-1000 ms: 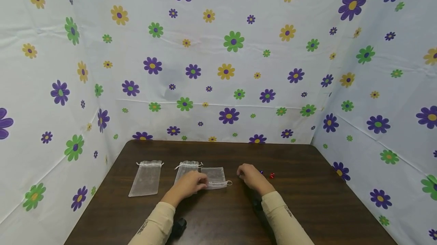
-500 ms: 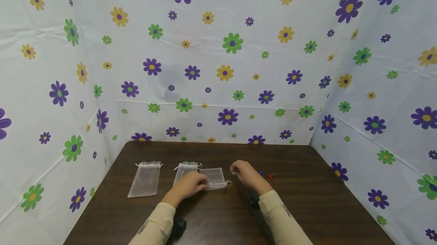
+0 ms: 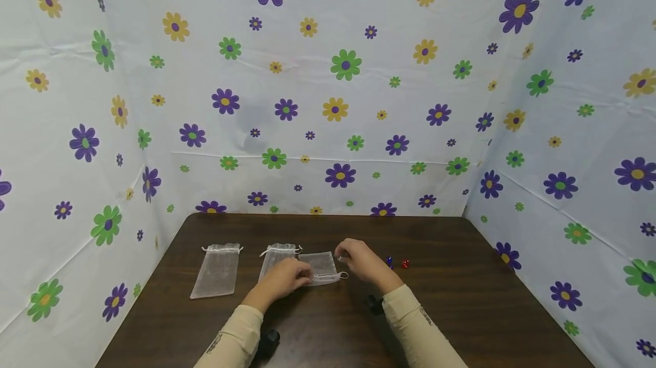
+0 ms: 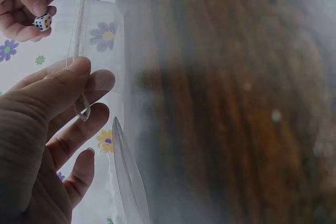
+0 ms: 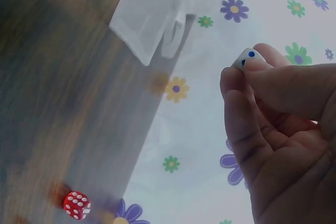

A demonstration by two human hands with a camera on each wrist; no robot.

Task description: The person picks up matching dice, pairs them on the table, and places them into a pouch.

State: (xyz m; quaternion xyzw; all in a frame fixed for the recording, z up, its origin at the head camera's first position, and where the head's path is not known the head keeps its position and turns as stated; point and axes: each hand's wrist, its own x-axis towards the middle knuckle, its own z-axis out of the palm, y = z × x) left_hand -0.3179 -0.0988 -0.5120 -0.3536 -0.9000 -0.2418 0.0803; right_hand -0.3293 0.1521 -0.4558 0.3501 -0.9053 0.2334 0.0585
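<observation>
My left hand point(image 3: 284, 278) pinches a small sheer white drawstring bag point(image 3: 321, 264) near its drawstring end, between thumb and forefinger. In the left wrist view the cord loop point(image 4: 84, 109) hangs by the fingertips. A white die point(image 5: 247, 57) with blue pips is pinched between the thumb and fingers of my right hand point(image 3: 363, 260), close to the right of that bag. Behind the right hand, a red die point(image 3: 405, 264) lies on the table beside blue point(image 3: 389, 261); whether the blue is one die or two I cannot tell.
Another sheer bag point(image 3: 278, 253) lies partly behind my left hand. Farther left a larger sheer bag point(image 3: 217, 271) lies flat. The brown table point(image 3: 471, 299) meets a flower-patterned curtain point(image 3: 328, 83) at its back and sides.
My right hand has moved left with the white die, toward the held bag, uncovering more of the blue beside the red die. The left hand has stayed nearly still.
</observation>
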